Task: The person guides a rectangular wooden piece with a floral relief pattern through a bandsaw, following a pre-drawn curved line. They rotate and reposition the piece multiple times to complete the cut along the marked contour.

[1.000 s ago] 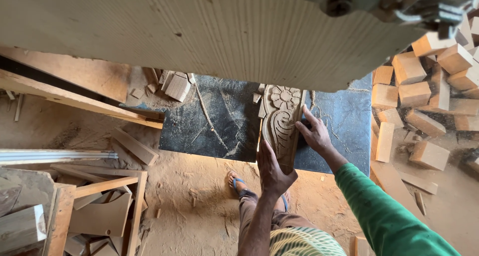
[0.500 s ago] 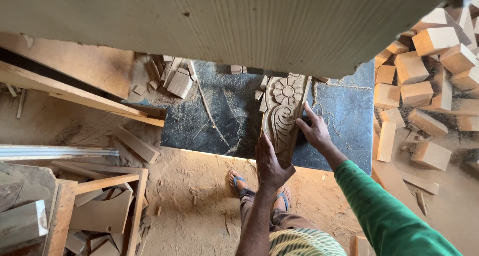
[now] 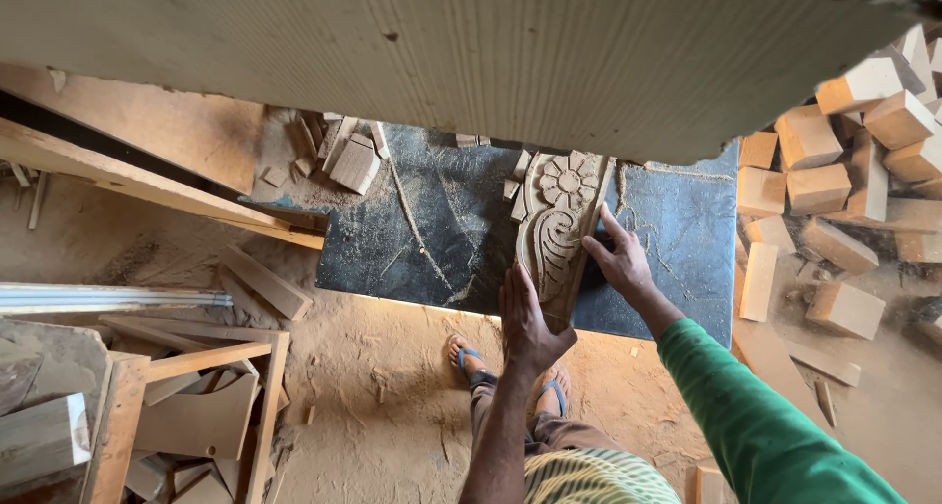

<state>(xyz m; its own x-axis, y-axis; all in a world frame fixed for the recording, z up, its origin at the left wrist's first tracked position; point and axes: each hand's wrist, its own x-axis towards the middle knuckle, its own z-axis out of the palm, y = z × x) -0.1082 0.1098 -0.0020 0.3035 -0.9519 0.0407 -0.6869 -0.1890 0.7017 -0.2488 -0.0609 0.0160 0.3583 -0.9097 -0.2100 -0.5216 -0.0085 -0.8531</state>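
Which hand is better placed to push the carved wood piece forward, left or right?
Probably the left hand: it sits at the near end of the carved wood piece, behind it. The right hand only rests on its side edge.

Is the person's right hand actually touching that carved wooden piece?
Touching. The head view shows the right hand laid flat against the right edge of the carved wooden piece, its fingers resting on the wood with no gap.

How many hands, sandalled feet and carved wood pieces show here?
Hands: 2, left hand and right hand
Sandalled feet: 2, one, another
Carved wooden piece: 1
Total: 5
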